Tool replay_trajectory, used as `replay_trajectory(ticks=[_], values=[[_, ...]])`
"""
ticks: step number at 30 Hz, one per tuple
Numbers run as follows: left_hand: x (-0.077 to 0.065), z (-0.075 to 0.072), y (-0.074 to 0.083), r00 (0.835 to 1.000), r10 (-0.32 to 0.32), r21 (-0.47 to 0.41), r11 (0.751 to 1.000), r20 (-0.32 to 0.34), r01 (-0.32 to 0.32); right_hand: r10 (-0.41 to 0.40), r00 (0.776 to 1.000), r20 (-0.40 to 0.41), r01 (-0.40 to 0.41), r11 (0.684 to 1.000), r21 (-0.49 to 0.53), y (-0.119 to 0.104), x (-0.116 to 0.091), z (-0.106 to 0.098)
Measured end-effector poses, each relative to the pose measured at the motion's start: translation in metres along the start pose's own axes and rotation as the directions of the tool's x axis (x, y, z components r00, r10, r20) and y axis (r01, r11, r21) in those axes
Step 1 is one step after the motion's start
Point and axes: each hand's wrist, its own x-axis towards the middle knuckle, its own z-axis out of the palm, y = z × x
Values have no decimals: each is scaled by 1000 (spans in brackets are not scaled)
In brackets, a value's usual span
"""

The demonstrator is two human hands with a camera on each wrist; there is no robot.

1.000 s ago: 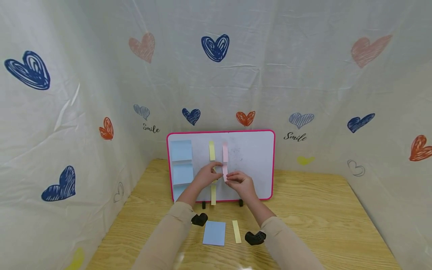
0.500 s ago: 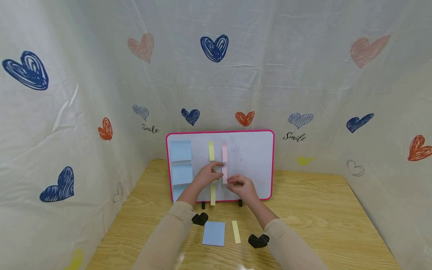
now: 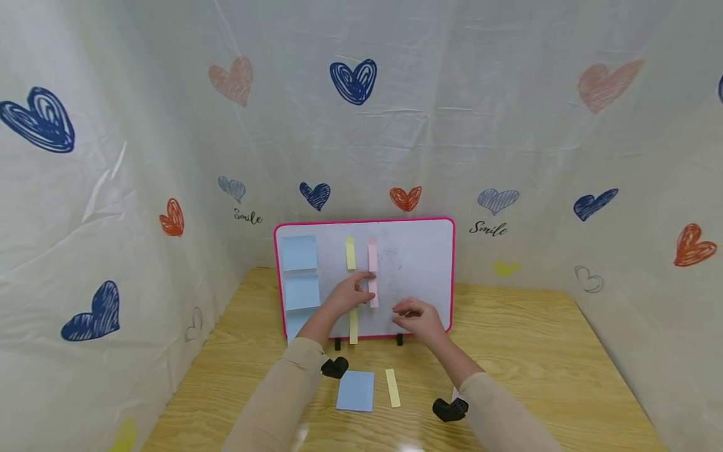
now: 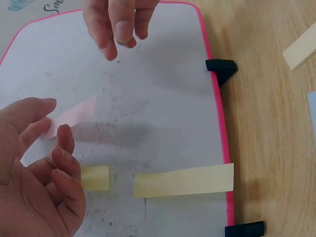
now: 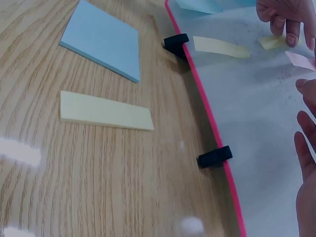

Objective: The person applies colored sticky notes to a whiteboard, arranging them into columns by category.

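Observation:
A whiteboard (image 3: 420, 270) with a pink rim stands upright on the table. My left hand (image 3: 346, 295) is at its middle, thumb and finger at the lower pink sticky strip (image 3: 374, 302), whose free end lifts off the board in the left wrist view. Directly above it is another pink strip (image 3: 372, 256). My right hand (image 3: 420, 320) hovers before the board to the right, fingers loosely bent, holding nothing. Yellow strips (image 3: 351, 253) run down the board left of the pink ones, one partly behind my left hand. Blue sticky notes (image 3: 300, 253) form a column at the left edge.
On the table before the board lie a blue sticky-note pad (image 3: 355, 391) and a yellow strip pad (image 3: 393, 388). A bit of pink (image 3: 455, 393) shows beside the right sleeve. Black feet (image 3: 400, 339) support the board. A heart-printed curtain (image 3: 429, 125) surrounds the table.
My right hand has let go of the lower end of the lower pink strip and moved right and slightly down. My left hand has stayed at the strip.

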Motion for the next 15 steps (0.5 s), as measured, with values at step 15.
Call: replay_trajectory(ticks=[15], values=[[-9, 31, -3, 990, 55, -23, 998, 130, -52, -52, 998, 45, 53, 998, -15, 16, -27, -39]])
